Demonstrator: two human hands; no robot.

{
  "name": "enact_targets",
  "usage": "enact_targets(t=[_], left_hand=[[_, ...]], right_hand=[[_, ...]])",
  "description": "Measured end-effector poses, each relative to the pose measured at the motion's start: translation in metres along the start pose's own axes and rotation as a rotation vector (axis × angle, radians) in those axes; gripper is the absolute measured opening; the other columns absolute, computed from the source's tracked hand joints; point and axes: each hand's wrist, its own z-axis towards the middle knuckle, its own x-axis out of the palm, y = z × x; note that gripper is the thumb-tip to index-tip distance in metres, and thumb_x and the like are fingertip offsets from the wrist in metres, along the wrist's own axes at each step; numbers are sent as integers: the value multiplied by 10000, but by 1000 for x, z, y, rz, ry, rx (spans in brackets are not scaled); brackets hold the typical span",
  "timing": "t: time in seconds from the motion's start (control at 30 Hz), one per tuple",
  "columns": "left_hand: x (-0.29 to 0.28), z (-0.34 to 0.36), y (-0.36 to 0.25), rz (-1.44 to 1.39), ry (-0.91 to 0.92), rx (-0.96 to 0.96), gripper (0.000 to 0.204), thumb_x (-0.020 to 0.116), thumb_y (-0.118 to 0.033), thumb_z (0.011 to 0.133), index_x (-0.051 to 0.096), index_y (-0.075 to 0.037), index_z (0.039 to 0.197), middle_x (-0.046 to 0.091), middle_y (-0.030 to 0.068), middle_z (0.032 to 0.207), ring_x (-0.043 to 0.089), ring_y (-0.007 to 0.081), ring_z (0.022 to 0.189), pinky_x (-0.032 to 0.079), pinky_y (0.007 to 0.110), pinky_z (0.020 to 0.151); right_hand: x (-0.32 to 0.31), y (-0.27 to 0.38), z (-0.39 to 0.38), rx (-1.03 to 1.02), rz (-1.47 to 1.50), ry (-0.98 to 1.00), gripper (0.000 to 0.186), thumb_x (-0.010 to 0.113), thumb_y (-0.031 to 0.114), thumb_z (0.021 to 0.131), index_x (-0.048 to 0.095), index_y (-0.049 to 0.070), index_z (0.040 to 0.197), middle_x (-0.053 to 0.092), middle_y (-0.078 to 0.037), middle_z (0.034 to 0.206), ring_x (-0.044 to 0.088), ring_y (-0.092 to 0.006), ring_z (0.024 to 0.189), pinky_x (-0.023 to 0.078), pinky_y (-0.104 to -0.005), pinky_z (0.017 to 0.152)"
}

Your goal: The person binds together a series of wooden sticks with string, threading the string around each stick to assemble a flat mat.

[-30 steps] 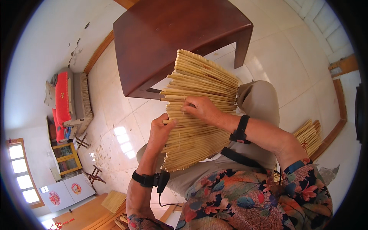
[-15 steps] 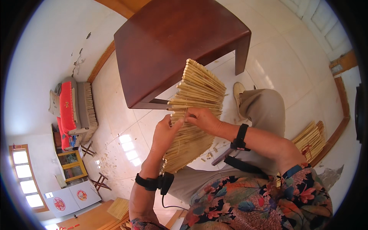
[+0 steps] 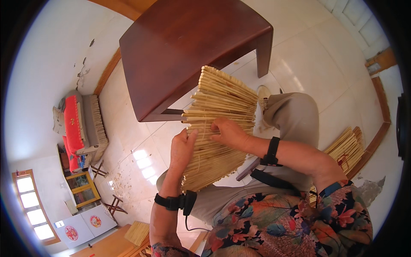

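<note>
A mat of thin straw-coloured stalks point(image 3: 222, 96), laid side by side and bound with pale string point(image 3: 204, 125), stands across my lap with its upper end near the table. My left hand point(image 3: 182, 149) pinches the mat's left edge around mid-height, thumb and forefinger together. My right hand point(image 3: 232, 134) lies over the front of the mat, its fingers curled in just right of the string. Whatever is between those right fingertips is too small to make out. Both wrists wear black straps.
A dark red wooden table point(image 3: 192, 47) stands just beyond the mat. Another bundle of stalks point(image 3: 344, 147) lies at the right by the wall. A sofa with a red cover point(image 3: 75, 124), folding stools point(image 3: 114, 204) and a white cabinet point(image 3: 83, 227) are at the left. Scraps point(image 3: 122, 184) litter the tiled floor.
The right hand has drawn away to the right from the left hand, leaving string visible between them. The mat's face has turned more toward me. The view has shifted slightly.
</note>
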Motion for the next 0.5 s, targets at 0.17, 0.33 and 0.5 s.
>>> enact_targets(t=[0.17, 0.33, 0.5], left_hand=[[3, 1, 7, 48, -28, 85, 425, 598, -335, 959, 617, 88, 929, 615, 258, 706, 606, 405, 664, 472, 443, 635], [6, 3, 13, 37, -26, 54, 419, 595, -329, 962, 620, 87, 930, 620, 258, 719, 601, 409, 667, 474, 445, 644], [10, 7, 17, -39, -31, 70, 409, 594, -328, 966, 629, 78, 937, 626, 247, 720, 599, 380, 650, 477, 429, 640]], right_hand=[[5, -11, -5, 4, 13, -11, 174, 725, 148, 793, 636, -1, 810, 642, -173, 836, 636, -332, 812, 510, -404, 741], [-21, -18, 4, 357, 653, 184, 146, 692, 124, 842, 646, -6, 892, 660, -132, 872, 667, -234, 839, 526, -366, 752], [-17, -17, 5, 259, 358, 189, 157, 702, 166, 837, 658, 28, 899, 665, -127, 876, 674, -273, 797, 532, -387, 721]])
